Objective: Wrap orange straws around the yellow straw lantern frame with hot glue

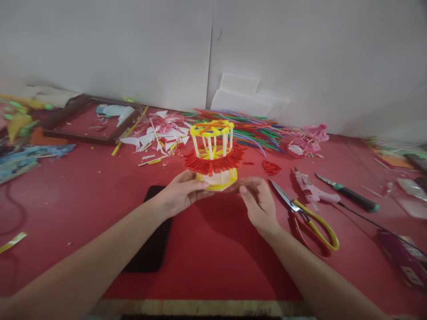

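A small craft lantern stands on the red table. It has a yellow top ring, pale upright sticks, a red fringed skirt and a yellow-edged white base. My left hand grips the base from the left, fingers curled round it. My right hand rests at the base's right side, fingers bent toward it and touching its lower edge.
Yellow-handled scissors, a pink glue gun and a green-handled knife lie to the right. A black phone lies under my left forearm. Coloured straws, paper scraps and a wooden frame are behind.
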A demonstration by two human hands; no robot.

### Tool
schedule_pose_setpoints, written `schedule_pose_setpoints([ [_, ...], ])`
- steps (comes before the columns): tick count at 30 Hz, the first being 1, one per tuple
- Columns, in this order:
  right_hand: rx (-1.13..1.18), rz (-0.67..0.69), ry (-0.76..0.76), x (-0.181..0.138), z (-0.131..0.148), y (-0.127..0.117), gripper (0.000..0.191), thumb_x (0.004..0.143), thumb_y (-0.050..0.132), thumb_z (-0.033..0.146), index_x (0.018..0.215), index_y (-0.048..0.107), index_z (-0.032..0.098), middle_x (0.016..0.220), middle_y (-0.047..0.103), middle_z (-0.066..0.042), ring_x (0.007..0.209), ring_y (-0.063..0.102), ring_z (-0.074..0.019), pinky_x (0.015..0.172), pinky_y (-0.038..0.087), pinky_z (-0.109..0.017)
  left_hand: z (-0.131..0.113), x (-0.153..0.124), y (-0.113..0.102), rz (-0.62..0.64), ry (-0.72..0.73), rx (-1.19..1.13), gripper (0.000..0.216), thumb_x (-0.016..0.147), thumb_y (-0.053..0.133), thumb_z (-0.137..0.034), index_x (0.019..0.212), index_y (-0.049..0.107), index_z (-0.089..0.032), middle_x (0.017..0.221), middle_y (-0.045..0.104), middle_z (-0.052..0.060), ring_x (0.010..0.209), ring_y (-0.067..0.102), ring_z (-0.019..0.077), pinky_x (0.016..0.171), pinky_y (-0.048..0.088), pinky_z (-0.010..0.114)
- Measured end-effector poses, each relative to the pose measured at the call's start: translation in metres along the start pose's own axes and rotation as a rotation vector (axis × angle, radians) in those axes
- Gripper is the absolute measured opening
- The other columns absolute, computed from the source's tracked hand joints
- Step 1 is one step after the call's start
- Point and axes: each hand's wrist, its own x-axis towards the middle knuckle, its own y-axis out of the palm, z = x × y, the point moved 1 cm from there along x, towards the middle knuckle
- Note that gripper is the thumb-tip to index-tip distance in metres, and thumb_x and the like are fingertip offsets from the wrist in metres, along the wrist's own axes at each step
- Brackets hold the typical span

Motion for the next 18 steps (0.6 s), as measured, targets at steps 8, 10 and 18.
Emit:
schedule_pose_setpoints([
  [8,-0.156,0.059,0.052,0.012,-0.005,-0.002,0.028,0.090,0.063,0.051,0.090,0.076,0.026,0.072,0.070,-0.002,0.066,0.065,-0.0164,0.065,0.054,-0.032,0.002,0.006,0.005,-0.034,-0.056,0.117,0.032,0.067,0.070,-0.015,0.098,0.063,-0.012,0.098,0.074,0.014,0.084,0.072,0.0215,0.067,0.059,0.028],
  [10,-0.213,0.067,0.042,0.017,-0.007,0.000,0.024,0.085,0.069,0.049,0.086,0.078,0.027,0.077,0.071,-0.003,0.070,0.064,-0.0171,0.065,0.052,-0.032,0.005,0.011,0.007,-0.054,-0.017,0.164,0.034,0.067,0.066,-0.015,0.101,0.060,-0.013,0.103,0.072,0.014,0.087,0.071,0.0228,0.071,0.059,0.031],
  [18,-0.425,0.011,0.009,0.027,-0.018,-0.001,0.019,0.083,0.069,0.044,0.076,0.078,0.028,0.081,0.074,-0.006,0.079,0.065,-0.0232,0.078,0.051,-0.040,0.004,0.013,0.002,-0.217,0.340,0.520,0.069,0.056,0.078,-0.007,0.120,0.058,-0.019,0.139,0.056,0.010,0.142,0.040,0.0308,0.124,0.021,0.043],
])
